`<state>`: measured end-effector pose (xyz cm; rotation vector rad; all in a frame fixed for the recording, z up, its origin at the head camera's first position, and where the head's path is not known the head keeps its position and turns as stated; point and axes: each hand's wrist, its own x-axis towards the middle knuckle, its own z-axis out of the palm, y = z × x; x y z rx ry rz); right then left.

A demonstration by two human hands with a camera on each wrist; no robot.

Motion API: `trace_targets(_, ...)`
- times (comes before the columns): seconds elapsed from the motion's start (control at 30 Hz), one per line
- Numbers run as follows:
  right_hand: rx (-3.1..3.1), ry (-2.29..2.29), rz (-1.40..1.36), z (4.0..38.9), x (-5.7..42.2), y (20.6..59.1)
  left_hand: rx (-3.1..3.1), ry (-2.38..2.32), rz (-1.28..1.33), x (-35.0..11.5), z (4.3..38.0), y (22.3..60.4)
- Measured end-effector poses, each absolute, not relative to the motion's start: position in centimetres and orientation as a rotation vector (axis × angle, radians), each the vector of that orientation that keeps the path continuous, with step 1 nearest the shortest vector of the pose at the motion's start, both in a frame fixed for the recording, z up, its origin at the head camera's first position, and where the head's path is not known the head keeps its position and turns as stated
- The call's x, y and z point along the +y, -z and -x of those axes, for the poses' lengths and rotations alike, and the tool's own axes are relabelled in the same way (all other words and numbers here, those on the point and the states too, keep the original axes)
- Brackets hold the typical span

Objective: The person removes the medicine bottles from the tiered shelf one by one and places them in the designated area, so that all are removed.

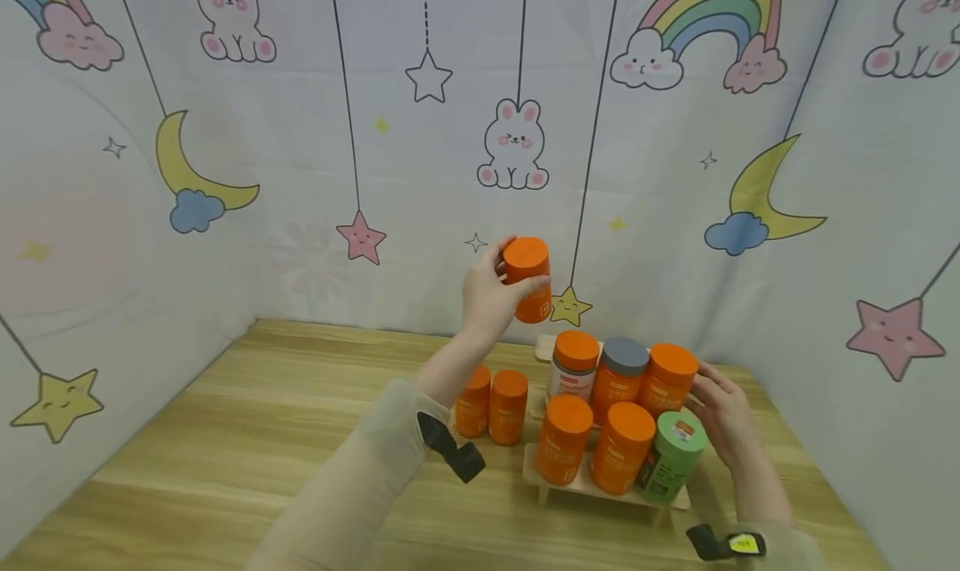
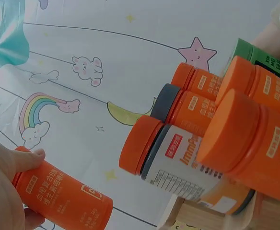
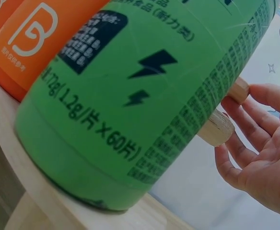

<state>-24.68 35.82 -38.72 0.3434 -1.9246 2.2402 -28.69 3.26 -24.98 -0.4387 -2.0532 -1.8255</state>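
Observation:
In the head view my left hand [image 1: 486,298] grips an orange bottle [image 1: 534,306] in mid-air, above and behind the rack. Thumb and fingers wrap around its sides, and the left wrist view shows its printed label upright to the reader. A stepped wooden rack [image 1: 531,464] carries several bottles in rows. My right hand [image 1: 723,413] is at the rack's right side; in the right wrist view its fingertips touch the rounded wooden ends [image 3: 218,128] of the tiers. Beside it stands a green bottle [image 1: 671,463] on the front tier. The right thumb is hidden.
On the front tier are two orange bottles [image 1: 564,442]. Behind them stand a white bottle with an orange lid [image 1: 572,381], a grey-lidded orange bottle [image 1: 618,379] and another orange one [image 1: 667,379]. Two smaller orange bottles [image 1: 508,408] stand left of the rack. Patterned fabric [image 1: 300,137] encloses the table.

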Motion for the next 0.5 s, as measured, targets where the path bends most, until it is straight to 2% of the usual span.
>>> trace_targets(0.5,-1.888,-2.260,-0.375,24.7,35.8,38.9,-2.019,1.862,0.283,-2.0,29.6,28.1)
